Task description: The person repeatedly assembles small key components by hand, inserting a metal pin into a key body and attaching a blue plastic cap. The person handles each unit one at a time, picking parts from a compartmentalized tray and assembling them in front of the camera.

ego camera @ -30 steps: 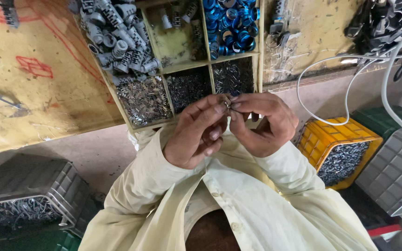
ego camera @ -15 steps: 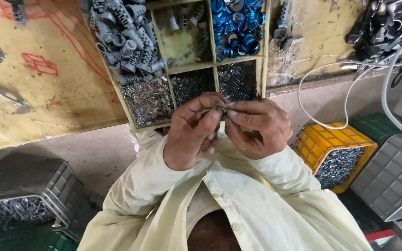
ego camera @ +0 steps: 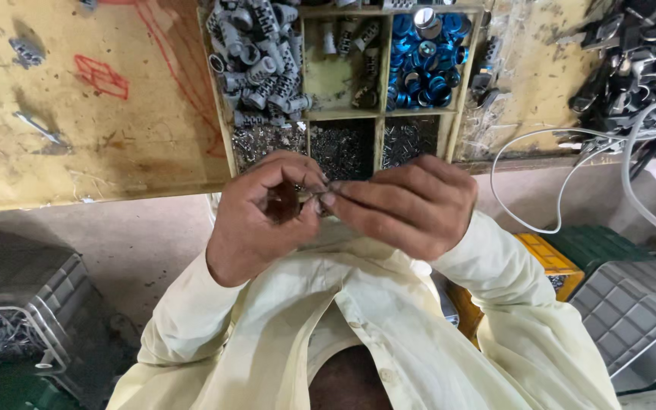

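Note:
My left hand (ego camera: 261,216) and my right hand (ego camera: 408,205) meet in front of my chest, fingertips pinched together on a small metal part (ego camera: 320,194). The part is tiny and mostly hidden by the fingers. Both wrists come out of pale yellow sleeves. Just beyond the hands stands a wooden compartment tray (ego camera: 225,144) on the workbench.
The tray holds grey ribbed parts (ego camera: 256,53), blue rings (ego camera: 427,64) and small dark metal bits (ego camera: 347,148). The yellowish bench (ego camera: 77,144) has red marks. A white cable (ego camera: 571,175) loops at right. A yellow crate (ego camera: 548,262) and grey crates (ego camera: 639,319) sit below; a grey crate (ego camera: 17,304) is at left.
The hands have come lower and nearer the camera, staying pinched together on the small part. The view has shifted slightly.

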